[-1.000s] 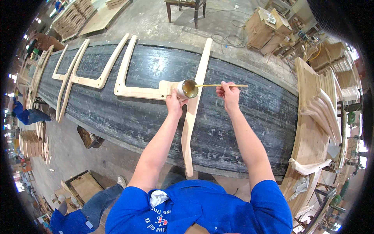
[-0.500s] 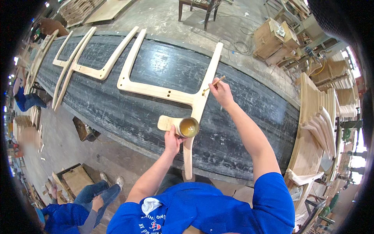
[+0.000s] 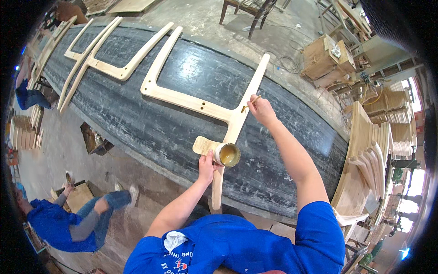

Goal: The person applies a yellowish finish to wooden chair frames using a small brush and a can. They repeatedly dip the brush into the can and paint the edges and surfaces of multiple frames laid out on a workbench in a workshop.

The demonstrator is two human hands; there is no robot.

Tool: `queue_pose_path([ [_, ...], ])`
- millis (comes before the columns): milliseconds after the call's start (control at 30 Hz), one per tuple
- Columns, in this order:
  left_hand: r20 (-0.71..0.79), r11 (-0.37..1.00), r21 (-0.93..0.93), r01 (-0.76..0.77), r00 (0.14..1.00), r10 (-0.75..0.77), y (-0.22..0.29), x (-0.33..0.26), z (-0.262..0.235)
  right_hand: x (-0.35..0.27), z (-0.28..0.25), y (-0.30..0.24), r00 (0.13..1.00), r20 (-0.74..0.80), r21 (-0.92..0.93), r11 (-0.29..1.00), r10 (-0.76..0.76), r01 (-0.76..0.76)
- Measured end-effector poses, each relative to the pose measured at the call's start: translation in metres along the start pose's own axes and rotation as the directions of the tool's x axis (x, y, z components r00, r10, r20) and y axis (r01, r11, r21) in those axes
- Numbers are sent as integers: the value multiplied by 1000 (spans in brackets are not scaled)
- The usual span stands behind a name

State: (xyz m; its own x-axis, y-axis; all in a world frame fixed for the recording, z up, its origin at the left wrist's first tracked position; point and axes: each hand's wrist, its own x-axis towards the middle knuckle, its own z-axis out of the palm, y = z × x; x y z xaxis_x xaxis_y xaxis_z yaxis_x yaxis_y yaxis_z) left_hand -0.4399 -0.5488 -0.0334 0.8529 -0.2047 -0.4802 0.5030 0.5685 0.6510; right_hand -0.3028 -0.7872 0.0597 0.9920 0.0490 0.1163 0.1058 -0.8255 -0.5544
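My left hand (image 3: 206,169) is closed round a small round can (image 3: 229,155) of yellowish liquid. A flat, pale wooden piece with a rounded end (image 3: 204,144) sits against the can, at the same fingers. Pinched in my right hand (image 3: 262,112) is a thin wooden stick (image 3: 245,108). Its lower end is at the dark holes in a pale wooden chair-leg frame (image 3: 180,101), near where the crossbar meets the long curved leg. Whether its tip is inside a hole, I cannot tell. The can is above the lower part of that leg.
More wooden frames (image 3: 109,68) lie to the left on the long dark table (image 3: 283,155). Stacked curved wooden parts (image 3: 360,155) stand at its right end. A person in blue (image 3: 68,223) is at lower left, holding a cup. A wooden box (image 3: 326,59) and a chair (image 3: 248,10) stand beyond.
The view has shifted a little. My right hand and the stick remain at the frame's joint, the stick at a lower slant. The person at lower left has moved and now shows a cup.
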Motion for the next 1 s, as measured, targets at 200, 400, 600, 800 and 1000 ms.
queue_pose_path([
  [200, -16, 1000, 20, -1, 1000, 1, -3, 1, -2, 8, 4, -2, 1000, -18, 47, 999, 17, -16],
  [400, -2, 999, 27, -22, 1000, 22, -4, 3, -3, 1, 1, 1, 994, 77, -52, 996, 78, -74],
  [600, -23, 999, 43, -7, 1000, 8, -4, 1, -2, 11, 3, 3, 984, -40, 38, 984, 176, -175],
  [800, -14, 1000, 17, 2, 1000, -2, -2, 2, 0, 25, -26, 12, 946, 253, -105, 966, -204, 236],
  [1000, -18, 999, 29, -16, 1000, 17, -7, 3, -2, -4, -67, 9, 841, 418, -82, 907, -344, 412],
])
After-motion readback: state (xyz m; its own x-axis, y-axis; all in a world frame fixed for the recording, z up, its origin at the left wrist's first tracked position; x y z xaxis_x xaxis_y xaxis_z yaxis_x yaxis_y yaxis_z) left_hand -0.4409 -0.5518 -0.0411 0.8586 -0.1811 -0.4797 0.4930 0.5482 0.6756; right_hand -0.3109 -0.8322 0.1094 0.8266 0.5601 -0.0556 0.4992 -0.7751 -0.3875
